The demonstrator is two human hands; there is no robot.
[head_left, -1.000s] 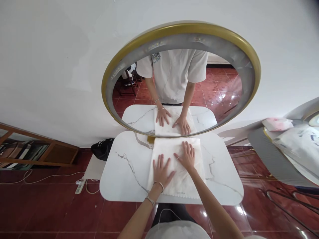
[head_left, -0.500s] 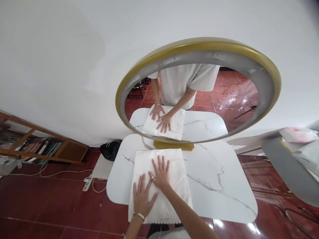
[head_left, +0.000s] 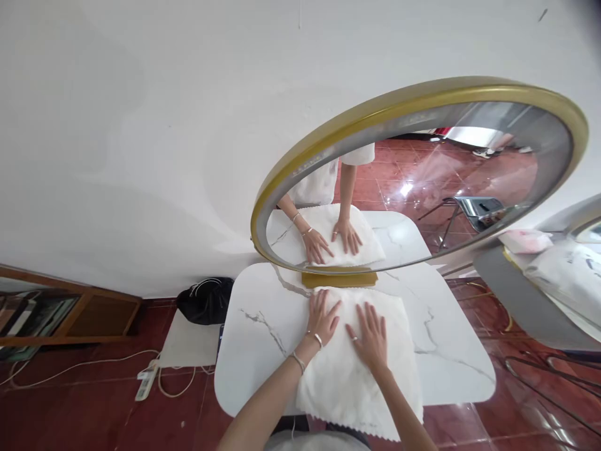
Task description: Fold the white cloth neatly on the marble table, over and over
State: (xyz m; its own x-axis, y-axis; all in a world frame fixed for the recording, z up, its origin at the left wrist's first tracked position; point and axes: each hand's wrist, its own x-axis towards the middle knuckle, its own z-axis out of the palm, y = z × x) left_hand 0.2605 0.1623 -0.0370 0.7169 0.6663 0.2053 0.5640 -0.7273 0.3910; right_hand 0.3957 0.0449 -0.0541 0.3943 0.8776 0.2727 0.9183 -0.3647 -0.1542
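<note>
A white cloth point(head_left: 345, 388) with a zigzag edge lies spread over the marble-patterned white table point(head_left: 256, 363), its near edge hanging past the table's front. My left hand point(head_left: 322, 315) rests flat on the cloth's far left part, fingers spread, a bracelet and a band at the wrist. To its right my right hand point(head_left: 370, 338) also lies flat on the cloth with spread fingers and a ring on one of them. The hands are apart, and neither grips the fabric. Both show again in the gold-rimmed mirror point(head_left: 328, 188).
The mirror stands on a gold base point(head_left: 339, 279) at the table's back. A black bag point(head_left: 206, 300) sits at the left, above a power strip point(head_left: 146, 380) with cords. Further left is a wooden shelf point(head_left: 98, 313). At the right, a grey table point(head_left: 509, 307) carries white bags.
The cloth has shifted to the right and turned slightly on the table. My left hand has moved farther forward, my right hand to the right. The view has swung a little.
</note>
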